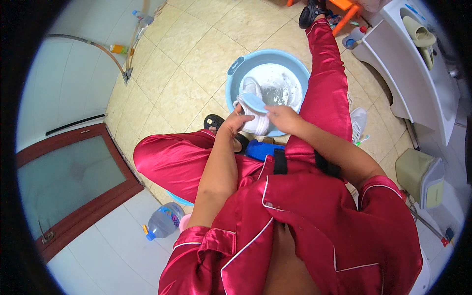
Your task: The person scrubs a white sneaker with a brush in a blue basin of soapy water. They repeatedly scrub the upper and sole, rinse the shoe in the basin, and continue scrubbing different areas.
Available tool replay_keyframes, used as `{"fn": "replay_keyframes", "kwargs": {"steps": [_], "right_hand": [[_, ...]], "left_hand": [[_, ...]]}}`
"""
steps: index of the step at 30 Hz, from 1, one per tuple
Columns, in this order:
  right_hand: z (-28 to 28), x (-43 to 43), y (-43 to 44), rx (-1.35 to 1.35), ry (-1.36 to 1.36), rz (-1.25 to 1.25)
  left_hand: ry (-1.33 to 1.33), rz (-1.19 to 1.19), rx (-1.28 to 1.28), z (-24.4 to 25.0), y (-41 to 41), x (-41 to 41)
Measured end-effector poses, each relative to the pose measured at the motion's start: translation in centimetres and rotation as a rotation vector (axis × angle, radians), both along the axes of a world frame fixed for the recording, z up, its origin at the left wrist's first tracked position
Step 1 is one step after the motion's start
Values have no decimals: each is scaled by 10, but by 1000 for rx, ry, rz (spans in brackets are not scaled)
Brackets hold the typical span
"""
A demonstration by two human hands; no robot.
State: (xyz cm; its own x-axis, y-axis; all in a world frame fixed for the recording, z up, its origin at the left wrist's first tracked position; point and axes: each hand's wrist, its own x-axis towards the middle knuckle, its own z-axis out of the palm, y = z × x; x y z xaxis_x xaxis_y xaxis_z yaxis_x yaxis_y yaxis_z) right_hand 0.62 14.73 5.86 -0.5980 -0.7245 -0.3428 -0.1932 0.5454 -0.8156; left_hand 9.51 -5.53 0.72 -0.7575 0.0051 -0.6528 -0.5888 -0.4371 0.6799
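A wet white shoe (259,124) is held by my left hand (236,121) over the near left rim of a light blue plastic basin (266,55). My left thumb lies across the shoe near its heel end. In my right hand (282,117) is a light blue scrubbing brush (253,102), laid against the shoe's upper; its bristles are hidden beneath its back. Soapy water (276,90) with white foam stands in the basin, and the shoe's far end reaches over it.
A white sneaker (357,123) and a green-and-white toothbrush (363,141) lie on the tiles at right. Beyond them stands a white cabinet (398,70). A large clear bottle (166,221) lies at lower left, near a red-framed door (125,180). An orange stool (344,16) stands at the top.
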Motion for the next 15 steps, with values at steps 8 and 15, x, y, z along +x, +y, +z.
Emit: {"fn": "replay_keyframes", "kwargs": {"steps": [8, 15], "right_hand": [[-33, -16, -64, 86, 246, 52], [6, 11, -5, 139, 232, 193]], "left_hand": [[16, -76, -93, -13, 4, -7], [-12, -65, -167, -5, 10, -4]]}}
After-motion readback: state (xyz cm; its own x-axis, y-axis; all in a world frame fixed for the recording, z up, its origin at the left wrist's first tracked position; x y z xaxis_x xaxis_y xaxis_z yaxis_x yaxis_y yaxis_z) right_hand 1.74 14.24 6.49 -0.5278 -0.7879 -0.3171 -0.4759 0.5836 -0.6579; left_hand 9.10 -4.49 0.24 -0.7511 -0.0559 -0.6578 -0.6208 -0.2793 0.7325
